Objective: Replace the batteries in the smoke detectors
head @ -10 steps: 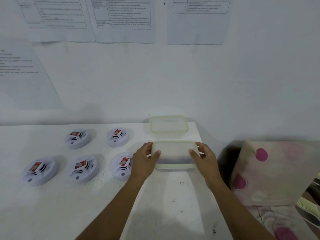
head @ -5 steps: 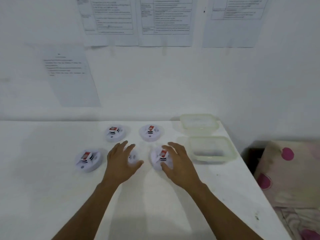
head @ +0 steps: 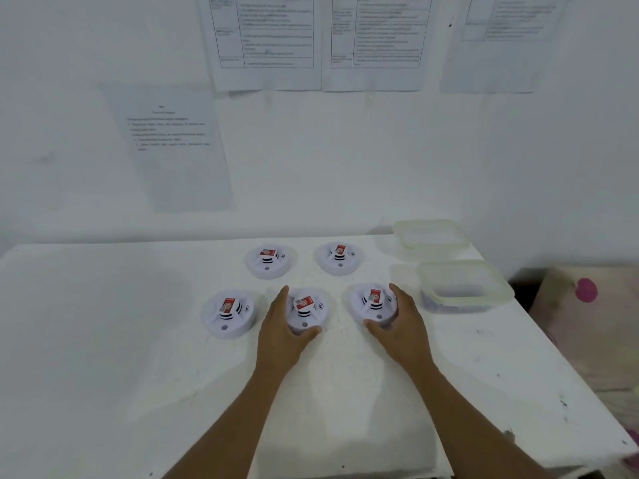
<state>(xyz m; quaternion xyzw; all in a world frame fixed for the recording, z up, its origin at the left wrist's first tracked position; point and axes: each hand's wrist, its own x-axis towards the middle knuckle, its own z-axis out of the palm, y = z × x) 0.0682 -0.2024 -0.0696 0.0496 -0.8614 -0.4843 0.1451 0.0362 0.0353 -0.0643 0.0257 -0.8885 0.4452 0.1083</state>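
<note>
left grip (head: 279,328): curled round the middle front detector (head: 306,316), fingers up its left flank, thumb hooked at the near rim.
right grip (head: 403,323): mirror hold on the right front detector (head: 371,307), fingers up its right flank, thumb at the near rim.
task's things: both held detectors flat on the tabletop (head: 103,340), no sign of lift; each lying inboard of its grip, between the two palms.
middle battery (head: 304,302): red, on top of its housing, just right of the left grip's fingers; sitting askew, long axis slanting across the grip.
right battery (head: 375,294): red, just left of the right grip's fingertips; long axis apparently running away from the wrist.
body axis: none to speak of; round housings, so any side serves, and only the battery sets a direction.
nearer grip: left for the left front detector (head: 228,314), just outboard of its knuckles and untouched; right for the open tub (head: 501,286), near and outboard, bluish contents too blurred to name.
beyond both grips: rear left detector (head: 268,261), rear right detector (head: 339,258), and the lid (head: 430,235) past the tub.
likely step: start of battery removal, judged from a red battery showing on all five.
next move, as a guess: one grip freed to pinch a battery from above, the other steadying that housing; reaching across risks nudging the neighbour.
</note>
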